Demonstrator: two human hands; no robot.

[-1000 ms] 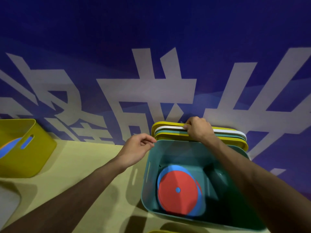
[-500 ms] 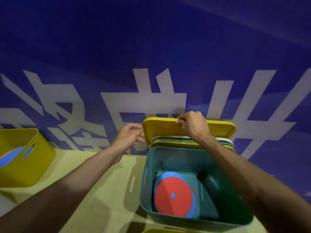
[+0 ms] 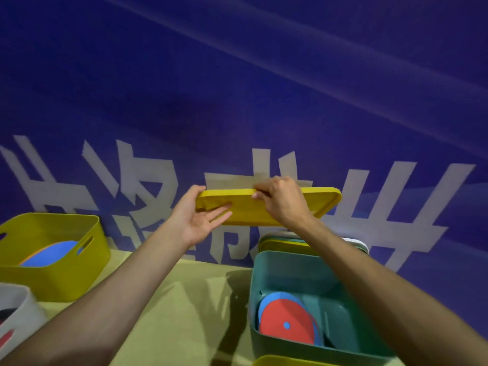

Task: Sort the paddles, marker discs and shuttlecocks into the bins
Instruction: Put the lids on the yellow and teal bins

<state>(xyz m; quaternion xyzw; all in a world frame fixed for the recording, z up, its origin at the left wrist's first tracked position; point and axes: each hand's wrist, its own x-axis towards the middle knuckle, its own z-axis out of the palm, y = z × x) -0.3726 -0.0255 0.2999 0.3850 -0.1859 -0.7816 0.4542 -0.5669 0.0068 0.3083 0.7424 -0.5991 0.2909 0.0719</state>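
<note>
Right at the bottom edge, catching just a sliver of another yellow rim [image 3: 287,361]. Next up, looking down into a teal bin [image 3: 280,268] on the right: red marker disc [image 3: 285,320] with a blue dot in the middle, lying on top of a blue marker disc [image 3: 274,299] in the bin's left half.

Over at the left edge, seeing a pale grey bin [image 3: 18,310] with something dark and something red inside, can't tell what. Behind that, a yellow bin [image 3: 52,278] with slot handles, holding a second blue disc [image 3: 50,253] with an orange edge peeking out under it. All parked on a tan table [image 3: 184,299].

Just behind the teal bin, spotting a stack of lids [image 3: 280,243], yellow and pale ones, lying flat. Above that stack, up in the air and clear of it: a yellow lid [image 3: 248,212], tilted with its broad face turned this way. Right hand [image 3: 282,199]: fingers curled over the top edge, gripping it around the middle. Left hand [image 3: 196,220]: palm up, fingers straight and spread against the lid's near face at the left end, thumb up by the top corner.

Farthest back, a deep blue banner [image 3: 237,88] with big white characters.
</note>
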